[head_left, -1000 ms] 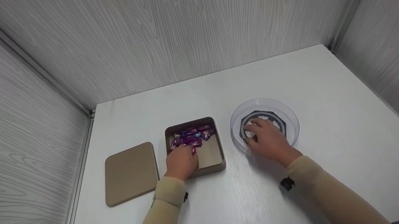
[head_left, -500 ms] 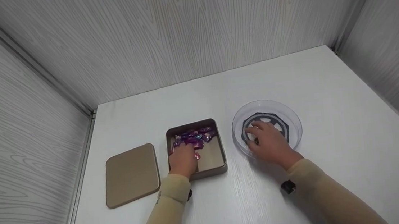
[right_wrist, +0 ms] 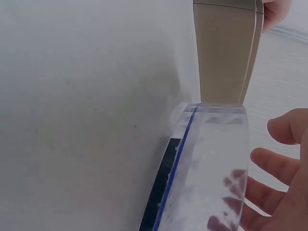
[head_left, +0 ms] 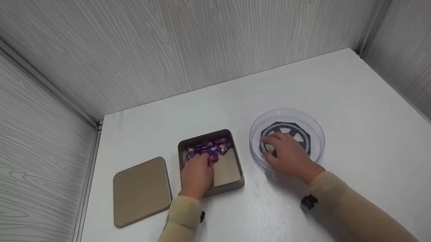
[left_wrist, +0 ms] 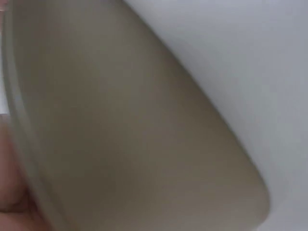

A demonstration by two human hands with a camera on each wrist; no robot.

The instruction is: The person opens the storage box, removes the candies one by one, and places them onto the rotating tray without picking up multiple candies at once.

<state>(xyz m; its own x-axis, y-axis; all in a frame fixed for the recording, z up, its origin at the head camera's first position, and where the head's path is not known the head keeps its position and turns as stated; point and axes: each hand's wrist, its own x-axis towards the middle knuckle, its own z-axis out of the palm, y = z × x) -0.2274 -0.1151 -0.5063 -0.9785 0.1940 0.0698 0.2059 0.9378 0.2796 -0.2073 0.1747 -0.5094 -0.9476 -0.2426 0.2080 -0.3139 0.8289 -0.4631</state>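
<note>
Purple wrapped candies (head_left: 214, 146) lie just ahead of the left hand's fingers, inside a brown tin (head_left: 228, 170). The left hand (head_left: 197, 175) reaches down with its fingertips hidden, so I cannot tell if they pinch any candy. Over a clear round dish (head_left: 315, 130), the right hand (head_left: 289, 156) keeps thumb and fingers loosely apart. Leftward from the left fingers rests a brown lid (head_left: 141, 191). Only the right wrist view shows the dish's blue line (right_wrist: 177, 166).
</note>
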